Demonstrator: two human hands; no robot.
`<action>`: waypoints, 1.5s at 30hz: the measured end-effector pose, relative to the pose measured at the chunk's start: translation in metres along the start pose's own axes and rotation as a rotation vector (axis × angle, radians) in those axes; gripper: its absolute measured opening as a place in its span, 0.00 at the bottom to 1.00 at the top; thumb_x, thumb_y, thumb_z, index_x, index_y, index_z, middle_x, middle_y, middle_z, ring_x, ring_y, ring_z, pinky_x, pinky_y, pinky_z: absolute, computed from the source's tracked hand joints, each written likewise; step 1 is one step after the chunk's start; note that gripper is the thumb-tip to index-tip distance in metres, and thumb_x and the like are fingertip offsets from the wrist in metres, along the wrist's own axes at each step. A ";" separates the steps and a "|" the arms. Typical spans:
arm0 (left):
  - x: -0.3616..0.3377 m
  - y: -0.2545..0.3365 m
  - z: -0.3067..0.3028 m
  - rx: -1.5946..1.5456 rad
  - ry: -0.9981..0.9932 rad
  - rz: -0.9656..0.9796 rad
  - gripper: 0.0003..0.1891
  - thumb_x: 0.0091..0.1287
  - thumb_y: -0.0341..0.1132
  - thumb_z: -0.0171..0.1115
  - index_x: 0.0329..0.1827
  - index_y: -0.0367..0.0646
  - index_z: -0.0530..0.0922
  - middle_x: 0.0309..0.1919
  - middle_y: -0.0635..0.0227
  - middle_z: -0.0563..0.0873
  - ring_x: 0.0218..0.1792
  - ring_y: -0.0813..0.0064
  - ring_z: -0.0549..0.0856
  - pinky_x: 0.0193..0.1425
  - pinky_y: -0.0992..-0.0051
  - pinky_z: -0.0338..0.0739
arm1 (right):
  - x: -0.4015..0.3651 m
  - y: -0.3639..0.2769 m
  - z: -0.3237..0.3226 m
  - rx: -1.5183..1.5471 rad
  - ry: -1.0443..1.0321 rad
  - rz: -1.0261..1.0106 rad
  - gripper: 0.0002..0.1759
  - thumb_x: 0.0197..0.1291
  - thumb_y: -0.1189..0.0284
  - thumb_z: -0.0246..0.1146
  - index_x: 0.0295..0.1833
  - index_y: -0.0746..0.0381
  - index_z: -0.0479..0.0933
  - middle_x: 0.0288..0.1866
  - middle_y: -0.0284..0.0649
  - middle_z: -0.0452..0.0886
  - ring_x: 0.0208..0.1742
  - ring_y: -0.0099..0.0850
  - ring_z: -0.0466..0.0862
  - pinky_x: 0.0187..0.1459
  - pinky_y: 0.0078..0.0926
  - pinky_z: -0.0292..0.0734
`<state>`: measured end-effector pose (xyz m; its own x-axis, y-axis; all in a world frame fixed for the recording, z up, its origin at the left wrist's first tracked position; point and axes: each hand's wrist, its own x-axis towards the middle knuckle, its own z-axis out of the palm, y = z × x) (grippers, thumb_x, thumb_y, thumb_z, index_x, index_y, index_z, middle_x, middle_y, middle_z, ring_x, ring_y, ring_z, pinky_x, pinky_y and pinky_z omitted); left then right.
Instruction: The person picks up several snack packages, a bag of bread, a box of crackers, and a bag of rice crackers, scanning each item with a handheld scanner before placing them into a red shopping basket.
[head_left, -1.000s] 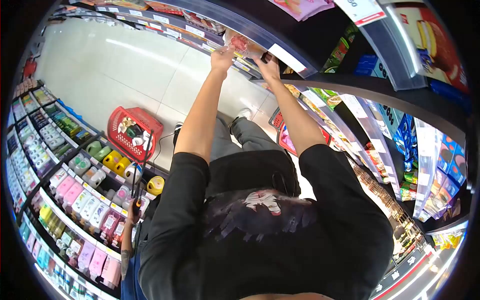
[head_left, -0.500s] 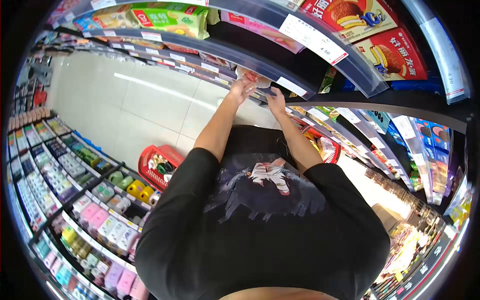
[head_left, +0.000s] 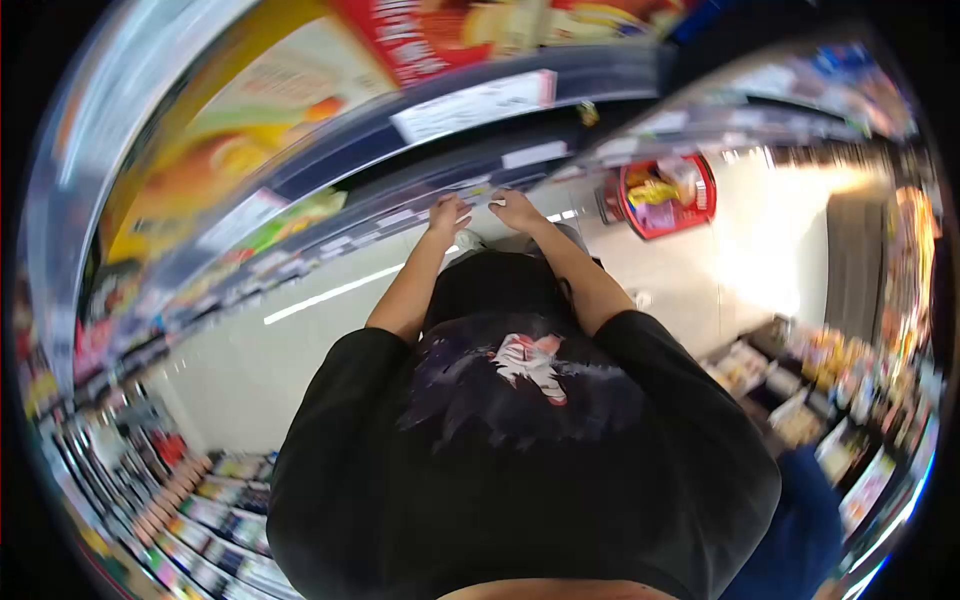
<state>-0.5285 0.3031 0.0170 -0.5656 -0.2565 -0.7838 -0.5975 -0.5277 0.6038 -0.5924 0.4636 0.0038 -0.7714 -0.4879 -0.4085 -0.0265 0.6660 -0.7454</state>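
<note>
My left hand (head_left: 450,213) is in front of the lower shelf edge (head_left: 380,215), its fingers loosely bent and apart, with no package visible in it. Close by on the right, my right hand (head_left: 516,210) has its thumb and fingers slightly curled with a gap between them; nothing shows in it either. Motion blur softens both hands and the shelf. Above them, a price label (head_left: 475,105) runs along a shelf front, with red boxes (head_left: 420,40) and a yellow box (head_left: 250,140) behind it.
A red shopping basket (head_left: 632,225) holding yellow and purple packs stands on the pale floor (head_left: 650,285) to the right. Part of a person in blue clothing (head_left: 795,530) shows at lower right. More stocked shelves (head_left: 215,515) line the lower left.
The reddish package at my left hand is no longer visible. My view has swung right along the shelf, and the hands have come down slightly and nearer each other.
</note>
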 end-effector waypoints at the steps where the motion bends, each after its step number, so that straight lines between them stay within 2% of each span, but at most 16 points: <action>1: 0.000 -0.009 -0.001 0.048 -0.042 -0.031 0.18 0.66 0.37 0.49 0.56 0.39 0.67 0.51 0.53 0.75 0.51 0.61 0.78 0.54 0.61 0.74 | -0.010 0.020 0.003 -0.035 0.049 -0.030 0.21 0.53 0.62 0.61 0.49 0.65 0.76 0.40 0.49 0.82 0.44 0.41 0.82 0.48 0.32 0.74; 6: -0.005 -0.041 -0.009 0.636 -0.226 -0.077 0.16 0.65 0.37 0.53 0.53 0.39 0.71 0.44 0.56 0.80 0.45 0.65 0.82 0.50 0.67 0.77 | -0.049 0.097 -0.017 0.192 -0.048 0.548 0.19 0.50 0.61 0.60 0.39 0.67 0.78 0.41 0.55 0.80 0.44 0.48 0.80 0.48 0.38 0.74; 10: 0.006 -0.076 -0.036 0.655 -0.190 -0.015 0.11 0.64 0.35 0.53 0.47 0.39 0.75 0.34 0.61 0.82 0.34 0.72 0.84 0.37 0.73 0.78 | -0.107 0.125 -0.058 -0.225 -0.022 0.019 0.19 0.54 0.68 0.55 0.47 0.70 0.73 0.45 0.54 0.79 0.45 0.51 0.78 0.49 0.41 0.73; 12: -0.007 -0.086 -0.042 0.595 -0.093 0.008 0.13 0.65 0.37 0.54 0.48 0.40 0.74 0.35 0.60 0.82 0.35 0.71 0.83 0.38 0.74 0.78 | -0.184 0.173 -0.110 -0.483 0.059 0.129 0.20 0.52 0.71 0.53 0.51 0.68 0.73 0.52 0.52 0.76 0.53 0.47 0.75 0.55 0.36 0.70; 16: -0.040 -0.101 -0.056 0.605 0.048 -0.029 0.12 0.65 0.37 0.54 0.48 0.41 0.74 0.33 0.61 0.83 0.35 0.70 0.83 0.38 0.73 0.77 | -0.353 0.331 -0.184 0.511 -0.181 0.626 0.28 0.54 0.77 0.53 0.64 0.67 0.63 0.56 0.50 0.75 0.60 0.38 0.73 0.61 0.27 0.66; 19: -0.067 -0.138 -0.044 0.523 0.155 -0.032 0.11 0.63 0.35 0.56 0.46 0.43 0.75 0.30 0.62 0.83 0.31 0.71 0.83 0.33 0.75 0.75 | -0.425 0.313 -0.136 -0.191 -0.567 0.804 0.25 0.56 0.65 0.52 0.59 0.63 0.70 0.55 0.47 0.76 0.60 0.38 0.73 0.62 0.42 0.59; 21: -0.068 -0.165 -0.041 0.475 0.240 -0.306 0.12 0.63 0.38 0.56 0.46 0.42 0.74 0.32 0.61 0.82 0.31 0.70 0.83 0.35 0.73 0.76 | -0.436 0.293 -0.109 -0.665 -0.802 0.857 0.25 0.58 0.57 0.52 0.55 0.60 0.75 0.55 0.46 0.77 0.60 0.38 0.74 0.63 0.53 0.55; 22: -0.082 -0.174 -0.032 0.502 0.205 -0.328 0.13 0.64 0.39 0.55 0.47 0.41 0.74 0.34 0.60 0.82 0.30 0.71 0.82 0.37 0.73 0.76 | -0.413 0.279 -0.130 -0.727 -0.596 0.629 0.23 0.54 0.60 0.53 0.52 0.59 0.77 0.54 0.48 0.77 0.61 0.42 0.71 0.62 0.56 0.54; 23: -0.093 -0.179 -0.016 0.505 0.220 -0.346 0.13 0.64 0.39 0.55 0.47 0.41 0.74 0.34 0.60 0.82 0.30 0.71 0.82 0.37 0.73 0.76 | -0.396 0.273 -0.140 -1.127 -0.353 0.400 0.24 0.51 0.61 0.55 0.50 0.64 0.77 0.57 0.48 0.73 0.64 0.41 0.66 0.65 0.46 0.51; 25: -0.118 -0.180 0.008 0.518 0.084 -0.209 0.13 0.65 0.39 0.54 0.47 0.40 0.74 0.33 0.61 0.81 0.32 0.72 0.82 0.38 0.73 0.76 | -0.377 0.252 -0.188 -1.146 0.003 0.343 0.29 0.53 0.60 0.54 0.59 0.64 0.69 0.61 0.51 0.69 0.64 0.43 0.66 0.65 0.46 0.53; 26: -0.118 -0.187 0.010 0.502 -0.002 -0.116 0.13 0.65 0.38 0.53 0.47 0.41 0.75 0.32 0.63 0.81 0.33 0.74 0.81 0.38 0.74 0.76 | -0.404 0.243 -0.206 -1.078 -0.094 0.538 0.32 0.56 0.60 0.53 0.64 0.66 0.63 0.68 0.50 0.61 0.69 0.43 0.58 0.67 0.46 0.50; 27: -0.123 -0.179 0.024 0.761 -0.049 -0.008 0.12 0.66 0.38 0.53 0.47 0.41 0.75 0.32 0.65 0.81 0.35 0.75 0.81 0.40 0.74 0.76 | -0.468 0.383 -0.170 -0.976 -0.431 0.784 0.31 0.61 0.60 0.49 0.66 0.67 0.59 0.72 0.43 0.55 0.71 0.37 0.56 0.70 0.36 0.47; 28: -0.121 -0.183 0.026 0.665 -0.050 -0.037 0.13 0.66 0.38 0.53 0.47 0.40 0.75 0.33 0.64 0.81 0.35 0.74 0.81 0.40 0.74 0.76 | -0.485 0.381 -0.191 -0.799 -0.624 0.921 0.30 0.60 0.60 0.50 0.65 0.66 0.61 0.70 0.44 0.58 0.69 0.37 0.59 0.68 0.36 0.50; 33: -0.103 -0.201 0.020 0.585 -0.057 -0.226 0.13 0.66 0.39 0.53 0.49 0.43 0.75 0.36 0.60 0.82 0.38 0.70 0.82 0.41 0.72 0.76 | -0.496 0.340 -0.159 -0.494 -0.917 0.944 0.27 0.54 0.59 0.56 0.56 0.65 0.70 0.57 0.48 0.71 0.58 0.39 0.71 0.57 0.36 0.64; 39: -0.090 -0.158 0.034 0.610 0.000 -0.158 0.16 0.63 0.38 0.54 0.51 0.40 0.73 0.40 0.60 0.81 0.40 0.70 0.82 0.45 0.71 0.75 | -0.338 0.309 -0.176 -0.437 -0.479 0.458 0.15 0.51 0.64 0.58 0.39 0.63 0.79 0.37 0.49 0.82 0.40 0.50 0.81 0.42 0.41 0.76; 45: -0.093 -0.129 0.035 0.556 0.006 -0.099 0.16 0.62 0.36 0.55 0.52 0.41 0.73 0.40 0.61 0.81 0.42 0.71 0.82 0.47 0.72 0.75 | -0.262 0.346 -0.222 -0.085 0.066 0.543 0.17 0.53 0.62 0.58 0.36 0.67 0.76 0.36 0.56 0.80 0.41 0.52 0.80 0.44 0.42 0.75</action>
<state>-0.4188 0.4229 0.0173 -0.4895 -0.2331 -0.8403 -0.8579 -0.0441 0.5120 -0.5405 0.9467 -0.0301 -0.7264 -0.0272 -0.6867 0.3372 0.8566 -0.3906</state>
